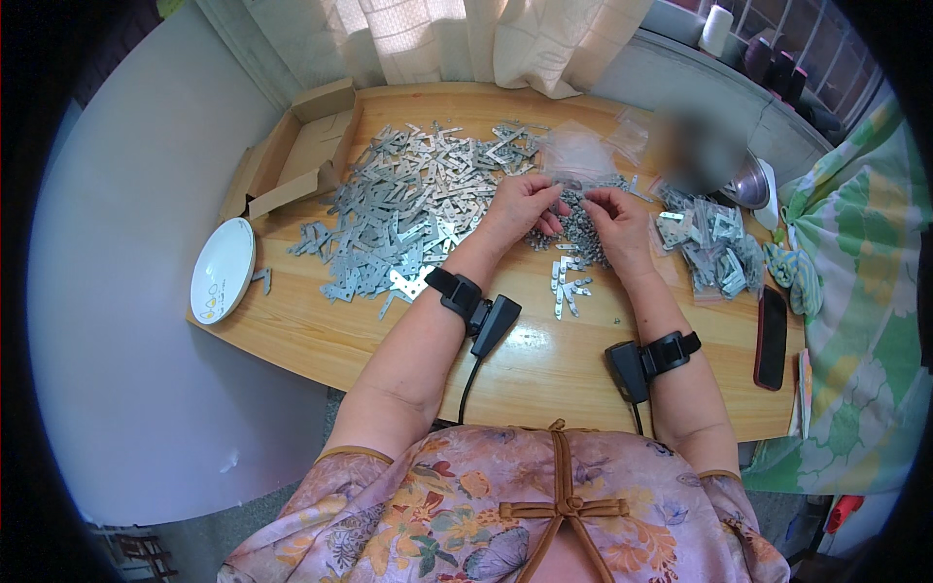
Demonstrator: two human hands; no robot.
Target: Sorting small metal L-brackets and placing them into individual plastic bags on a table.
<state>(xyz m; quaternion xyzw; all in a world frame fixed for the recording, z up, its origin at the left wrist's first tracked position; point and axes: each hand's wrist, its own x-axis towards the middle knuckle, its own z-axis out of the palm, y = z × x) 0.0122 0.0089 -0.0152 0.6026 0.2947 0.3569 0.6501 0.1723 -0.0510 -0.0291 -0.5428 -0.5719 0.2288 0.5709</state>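
Observation:
Both my hands are over a pile of small grey screws [577,225] near the table's middle. My left hand [523,208] has its thumb and fingers drawn together at the pile's left side. On the other side, my right hand [619,227] is pinched closed, thumb against fingers. Something small and greyish shows between the fingertips, but I cannot make out what it is. Just beyond them lie clear plastic bags [575,154]. A wide heap of flat silver corner brackets [418,204] spreads to the left. A few brackets [566,287] lie apart, nearer me.
An open cardboard box [303,146] and a white plate [224,272] stand at the left. Filled bags of brackets [717,255], a metal bowl [748,185] and a dark phone [771,338] are at the right. Cabled black devices are strapped to my forearms.

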